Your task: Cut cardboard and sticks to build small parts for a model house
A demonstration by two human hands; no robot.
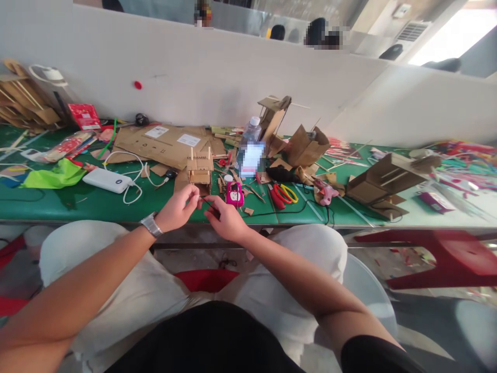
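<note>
My left hand [180,208] and my right hand [225,216] meet just over the table's front edge, fingertips almost touching. Both are closed in a pinch. Between them runs a thin dark strand [205,201], too small to tell its exact kind. Right behind my fingers stands a small cardboard structure [200,173] with thin wooden sticks poking up. A pink bottle-shaped item [234,194] with a white cartoon face lies just beyond my right hand. Red-handled pliers [278,197] and yellow-handled scissors [288,193] are further right.
A green-topped table [155,204] carries a white power bank [108,180] with cable, a flattened cardboard box [163,145], a clear bottle [250,132], a pink glue gun [326,191] and a cardboard model [388,181]. A red stool [446,254] stands at right.
</note>
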